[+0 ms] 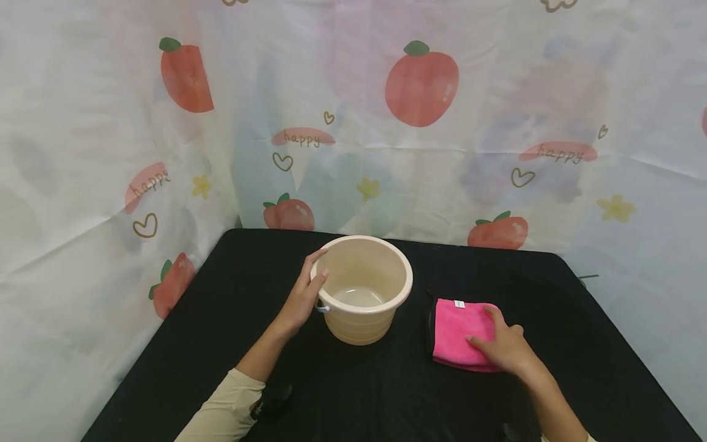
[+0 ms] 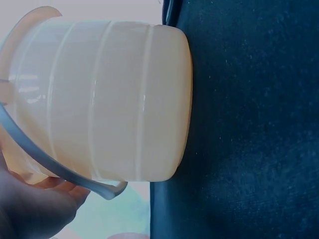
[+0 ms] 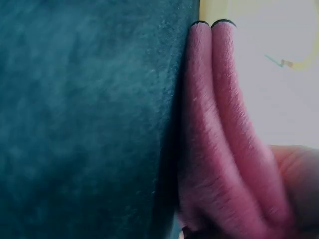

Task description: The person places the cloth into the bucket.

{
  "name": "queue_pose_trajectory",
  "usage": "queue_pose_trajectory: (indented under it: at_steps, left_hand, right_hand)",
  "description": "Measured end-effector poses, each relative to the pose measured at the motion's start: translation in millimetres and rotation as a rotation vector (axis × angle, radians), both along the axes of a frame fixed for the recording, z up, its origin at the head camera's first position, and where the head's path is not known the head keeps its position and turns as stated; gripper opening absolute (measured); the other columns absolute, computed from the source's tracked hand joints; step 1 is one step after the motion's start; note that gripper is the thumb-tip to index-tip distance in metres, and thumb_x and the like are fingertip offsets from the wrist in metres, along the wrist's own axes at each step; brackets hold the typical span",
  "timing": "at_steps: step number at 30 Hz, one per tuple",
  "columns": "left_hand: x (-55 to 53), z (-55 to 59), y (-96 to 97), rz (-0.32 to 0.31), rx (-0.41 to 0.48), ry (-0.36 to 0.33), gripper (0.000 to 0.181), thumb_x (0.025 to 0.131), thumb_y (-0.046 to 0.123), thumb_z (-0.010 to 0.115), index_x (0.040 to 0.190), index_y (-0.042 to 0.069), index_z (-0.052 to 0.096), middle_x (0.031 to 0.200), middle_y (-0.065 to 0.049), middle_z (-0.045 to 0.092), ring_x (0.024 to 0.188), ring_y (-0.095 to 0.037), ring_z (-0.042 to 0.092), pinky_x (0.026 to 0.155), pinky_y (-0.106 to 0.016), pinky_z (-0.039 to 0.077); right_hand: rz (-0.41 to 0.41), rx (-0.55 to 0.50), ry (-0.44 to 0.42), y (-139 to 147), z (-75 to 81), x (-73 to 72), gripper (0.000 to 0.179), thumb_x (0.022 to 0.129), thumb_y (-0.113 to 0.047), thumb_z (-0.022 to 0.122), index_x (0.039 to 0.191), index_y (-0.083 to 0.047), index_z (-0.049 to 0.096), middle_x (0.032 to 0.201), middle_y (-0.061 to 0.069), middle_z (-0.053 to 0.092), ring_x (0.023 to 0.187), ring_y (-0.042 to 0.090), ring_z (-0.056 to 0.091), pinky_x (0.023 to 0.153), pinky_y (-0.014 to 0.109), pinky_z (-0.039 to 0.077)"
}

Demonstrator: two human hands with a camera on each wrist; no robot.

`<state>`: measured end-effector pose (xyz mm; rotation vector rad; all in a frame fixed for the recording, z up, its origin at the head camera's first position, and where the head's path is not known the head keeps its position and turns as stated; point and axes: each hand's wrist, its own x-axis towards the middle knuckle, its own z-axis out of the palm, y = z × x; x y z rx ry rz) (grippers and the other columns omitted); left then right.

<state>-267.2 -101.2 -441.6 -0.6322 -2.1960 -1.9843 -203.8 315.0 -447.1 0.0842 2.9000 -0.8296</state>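
Observation:
A cream plastic bucket (image 1: 361, 322) stands upright near the middle of the table, its mouth facing up with nothing inside. My left hand (image 1: 300, 299) grips the left side of its rim, thumb reaching over the inner edge. In the left wrist view, a grey handle (image 2: 47, 159) hangs down along the ribbed bucket wall (image 2: 114, 99). To the right lies a folded pink cloth (image 1: 457, 331) with a small white tag on its far edge. My right hand (image 1: 509, 348) pinches the cloth's right side. The right wrist view shows the folded layers (image 3: 229, 144) raised toward the hand (image 3: 301, 174).
A black cloth covers the table (image 1: 386, 393). Behind and to the left hangs a pale curtain (image 1: 353, 73) printed with peaches, hearts and stars. Something dark (image 1: 276, 399) sits beside the left sleeve. A thin dark strip runs along the pink cloth's left edge.

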Motion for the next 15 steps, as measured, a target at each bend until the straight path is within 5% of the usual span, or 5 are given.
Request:
queue_pose_trajectory:
  at_steps: [8, 15]
  left_hand:
    - [0.4, 0.3, 0.4, 0.000, 0.001, -0.001, 0.049, 0.110, 0.018, 0.043, 0.158, 0.014, 0.032, 0.164, -0.014, 0.025, 0.146, -0.031, 0.031, 0.116, -0.050, 0.026]
    - [0.4, -1.0, 0.1, 0.005, -0.010, 0.010, 0.048, 0.111, 0.018, 0.042, 0.157, 0.014, 0.032, 0.163, -0.014, 0.026, 0.146, -0.030, 0.032, 0.115, -0.050, 0.027]
  right_hand:
    - [0.046, -0.064, 0.050, 0.4, -1.2, -0.6, 0.062, 0.100, -0.023, 0.064, 0.146, 0.006, 0.036, 0.125, 0.039, 0.051, 0.108, 0.048, 0.052, 0.082, 0.054, 0.047]
    - [0.073, -0.095, 0.067, -0.7, -2.6, -1.0, 0.051, 0.101, -0.014, 0.058, 0.146, 0.006, 0.041, 0.131, 0.037, 0.047, 0.112, 0.046, 0.050, 0.086, 0.054, 0.045]
